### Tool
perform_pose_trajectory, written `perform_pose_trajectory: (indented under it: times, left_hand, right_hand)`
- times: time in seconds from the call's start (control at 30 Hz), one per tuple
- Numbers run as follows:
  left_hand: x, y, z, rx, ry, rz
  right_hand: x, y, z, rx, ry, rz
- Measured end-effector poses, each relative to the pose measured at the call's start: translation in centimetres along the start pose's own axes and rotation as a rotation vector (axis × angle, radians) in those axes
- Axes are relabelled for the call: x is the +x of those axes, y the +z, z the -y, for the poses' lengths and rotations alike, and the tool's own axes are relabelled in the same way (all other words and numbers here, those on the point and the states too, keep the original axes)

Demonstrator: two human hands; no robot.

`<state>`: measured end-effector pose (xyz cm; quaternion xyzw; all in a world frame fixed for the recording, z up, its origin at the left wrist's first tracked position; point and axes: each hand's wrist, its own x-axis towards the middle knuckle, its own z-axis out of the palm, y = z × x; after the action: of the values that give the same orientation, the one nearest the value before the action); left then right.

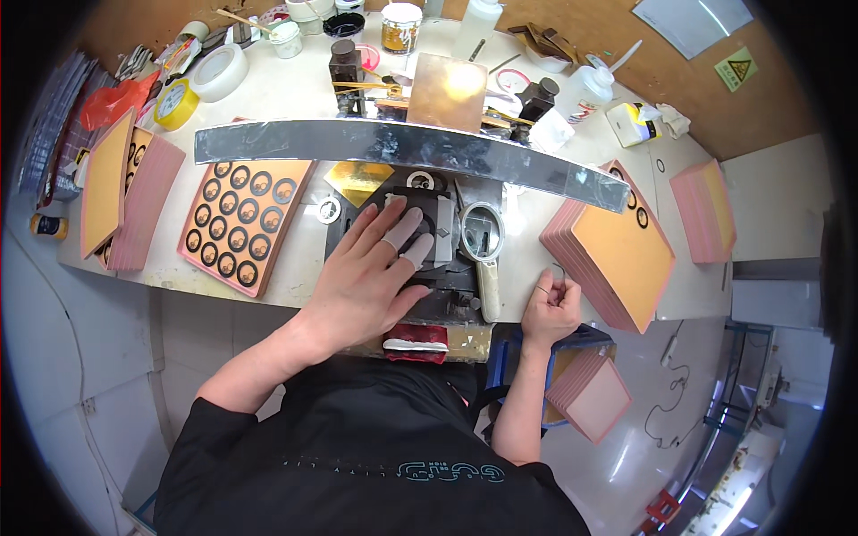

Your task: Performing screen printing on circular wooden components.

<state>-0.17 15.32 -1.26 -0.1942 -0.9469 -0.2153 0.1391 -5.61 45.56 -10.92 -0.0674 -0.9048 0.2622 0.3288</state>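
My left hand (380, 268) lies over a black bench fixture (436, 284), fingers stretched out and apart. White finger covers sit on some of its fingertips. Beneath them a round black part (413, 223) shows in pieces; the hand hides the rest. My right hand (551, 308) is closed at the table's front edge, beside a stack of pink-edged trays (617, 255). Something thin and dark sticks up from its fingers, too small to name. A magnifying glass (489, 288) with a pale handle rests right of the fixture.
A long dark glossy bar (393, 143) spans above the fixture. On the left, a tray (262, 284) holds rows of black rings, near more stacked trays (143, 214). Bottles, paint pots (401, 31) and tape rolls (219, 73) crowd the back. A red cloth (416, 355) lies in front.
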Motion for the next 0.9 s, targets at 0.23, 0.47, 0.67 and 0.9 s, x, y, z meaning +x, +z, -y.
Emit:
perform_pose_trajectory:
  times: [0.23,0.47,0.67,0.9]
  left_hand:
    - [0.6,-3.0,1.0,-0.266,0.058,0.008]
    - [0.4,-8.8,-5.0,-1.784,0.134,-0.071]
    - [-7.4,-10.2,-3.8,-1.611,0.134,-0.385]
    - [-4.3,-9.7,-2.0,-1.61,-0.08,-0.478]
  right_hand:
    - [-1.1,-4.6,3.2,0.494,-0.183,0.494]
    - [-3.8,-2.8,6.2,0.875,-0.656,0.78]
    - [-1.4,-7.3,8.7,0.556,-0.757,0.978]
    - [6.9,-0.1,15.4,0.492,-0.663,0.405]
